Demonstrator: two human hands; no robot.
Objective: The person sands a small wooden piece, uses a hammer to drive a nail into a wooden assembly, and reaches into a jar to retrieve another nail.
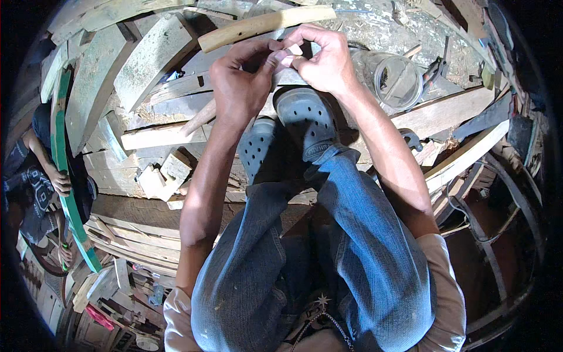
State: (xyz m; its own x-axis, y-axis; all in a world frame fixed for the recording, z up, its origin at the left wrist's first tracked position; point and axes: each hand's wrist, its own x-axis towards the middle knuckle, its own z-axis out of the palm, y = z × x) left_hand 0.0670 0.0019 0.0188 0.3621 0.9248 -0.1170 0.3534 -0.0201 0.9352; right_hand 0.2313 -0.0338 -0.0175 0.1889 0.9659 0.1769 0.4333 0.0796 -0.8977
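Observation:
Out in front of my feet, both hands come together around a small pale piece [295,50], perhaps a wood chip or folded paper. My left hand [239,79] is closed, its thumb and fingertips pinching the left side. My right hand [325,58] is also closed, thumb and forefinger meeting on the right side. The fingers cover part of the piece, so its full shape is hidden. Just beyond the fingertips lies a long, slightly curved wooden strip [264,27]. Below the hands are my grey clogs [306,114].
A clear jar [400,82] lies right of my right hand, with pliers [433,71] beside it. Thick curved timbers [155,58] and a wooden handle [199,117] are on the left. Farther left, another person's hand [60,182] rests on a green board [60,141].

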